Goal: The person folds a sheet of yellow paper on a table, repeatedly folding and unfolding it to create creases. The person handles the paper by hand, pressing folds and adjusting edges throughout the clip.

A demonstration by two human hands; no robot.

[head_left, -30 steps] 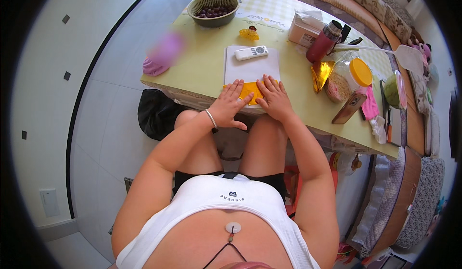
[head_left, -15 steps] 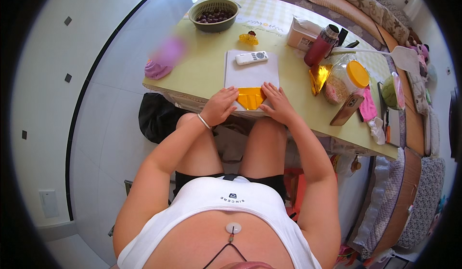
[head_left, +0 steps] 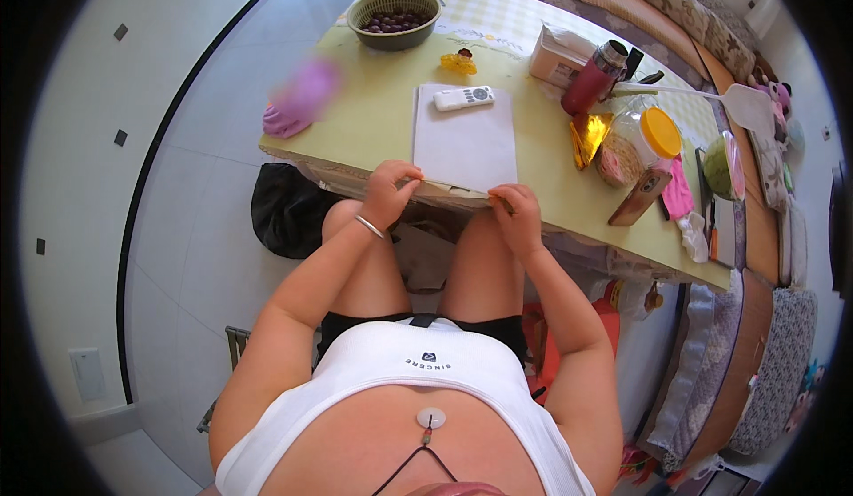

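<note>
At the near edge of the table, my left hand (head_left: 391, 189) and my right hand (head_left: 518, 215) pinch the two ends of a folded sheet of gold foil paper (head_left: 455, 188). The sheet is tipped up and seen almost edge-on, so its face is hidden. Just beyond it lies a stack of white paper (head_left: 464, 145), with a white remote control (head_left: 464, 98) resting on its far part. A silver bangle circles my left wrist.
A basket of dark round fruit (head_left: 394, 39) and a yellow hair claw (head_left: 458, 62) sit farther back. On the right are a tissue box (head_left: 557, 61), red flask (head_left: 593, 79), gold foil piece (head_left: 588, 137), yellow-lidded jar (head_left: 631, 154) and phone (head_left: 640, 198). Purple cloth (head_left: 286, 121) lies left.
The gold foil paper lay flat under both hands and showed its face. My fingers have closed on its ends, and it has tilted up to nearly edge-on at the table's edge.
</note>
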